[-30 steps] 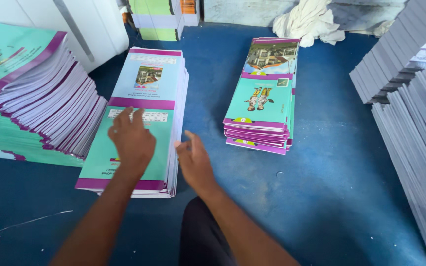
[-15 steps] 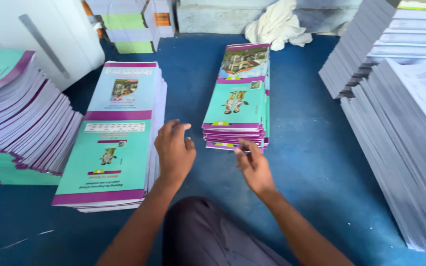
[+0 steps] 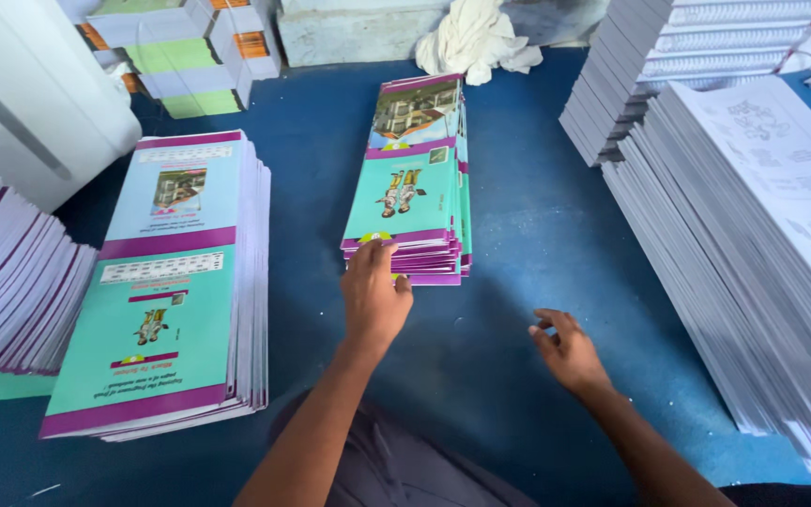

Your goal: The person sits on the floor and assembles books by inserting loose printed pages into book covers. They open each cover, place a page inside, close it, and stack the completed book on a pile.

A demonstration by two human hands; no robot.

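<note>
My left hand rests its fingertips on the near edge of a middle stack of folded teal, blue and purple printed covers lying on the blue surface. Whether the fingers grip a sheet I cannot tell. My right hand hovers just over the blue surface to the right of that stack, fingers loosely curled and apart, holding nothing. A taller stack of flat open covers lies to the left of my left hand.
Tall piles of white printed sheets fill the right side. A fanned pile of purple-edged covers sits at the far left. White cloth and coloured paper blocks lie at the back, beside a white cabinet.
The view swung from the left stack toward the middle one. My left hand left the left stack and reached the middle stack's near edge. My right hand drew back from that stack to the right.
</note>
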